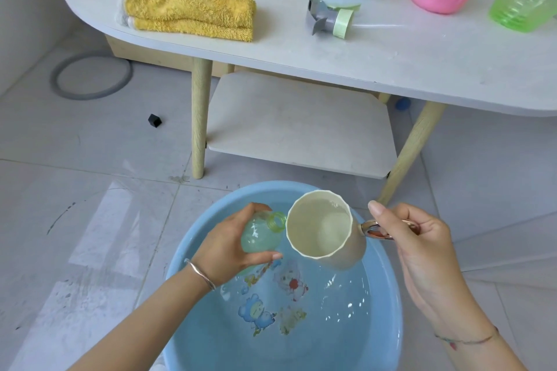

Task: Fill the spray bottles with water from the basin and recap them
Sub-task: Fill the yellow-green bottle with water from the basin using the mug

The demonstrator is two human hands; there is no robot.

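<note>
My left hand grips the uncapped green bottle over the basin, neck tilted toward my right hand — which pinches the handle of the cup, rim just beside the bottle mouth — pour goes leftward.

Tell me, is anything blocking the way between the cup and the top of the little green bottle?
Nothing visible is. The little green bottle, gripped by the left hand, has its mouth open, and the cup held by the right hand is tipped right beside it. The spray cap lies away on the table.
</note>
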